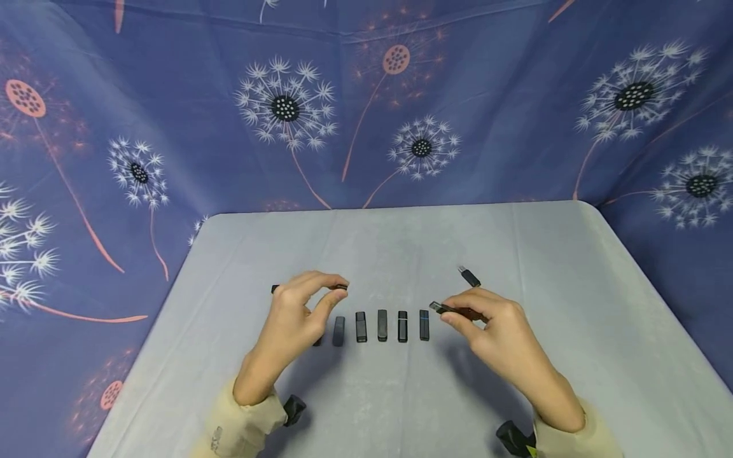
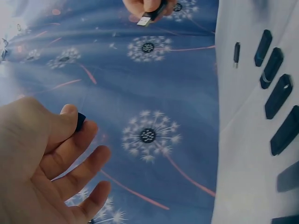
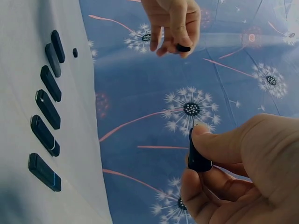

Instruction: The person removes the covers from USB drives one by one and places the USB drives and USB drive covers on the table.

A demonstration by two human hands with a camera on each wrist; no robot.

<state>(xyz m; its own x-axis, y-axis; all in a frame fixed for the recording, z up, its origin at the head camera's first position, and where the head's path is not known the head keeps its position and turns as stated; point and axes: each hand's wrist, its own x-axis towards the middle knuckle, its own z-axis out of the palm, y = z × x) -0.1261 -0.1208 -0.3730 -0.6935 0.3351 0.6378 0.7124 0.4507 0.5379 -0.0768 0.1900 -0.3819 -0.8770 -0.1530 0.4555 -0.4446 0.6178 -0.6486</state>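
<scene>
My left hand (image 1: 296,306) pinches a small black cap (image 2: 81,122) between thumb and index finger, the other fingers loosely spread. Over to the right, my right hand (image 1: 504,321) grips a black USB stick (image 3: 198,158) between thumb and fingers. Its bare metal plug (image 2: 144,21) points left, toward the left hand. Both hands are held above the table, apart from each other. Beneath and between them stretches a row of several dark USB sticks, among them one with a blue stripe (image 1: 424,325) at the right end and one with a silver band (image 1: 403,326).
Behind the right hand lies another USB stick (image 1: 470,277) with its metal plug exposed. A small black piece (image 1: 275,289) lies at the left, partly hidden by the left hand. The pale cloth-covered table (image 1: 366,254) meets a blue dandelion-print curtain (image 1: 355,127) at its back edge.
</scene>
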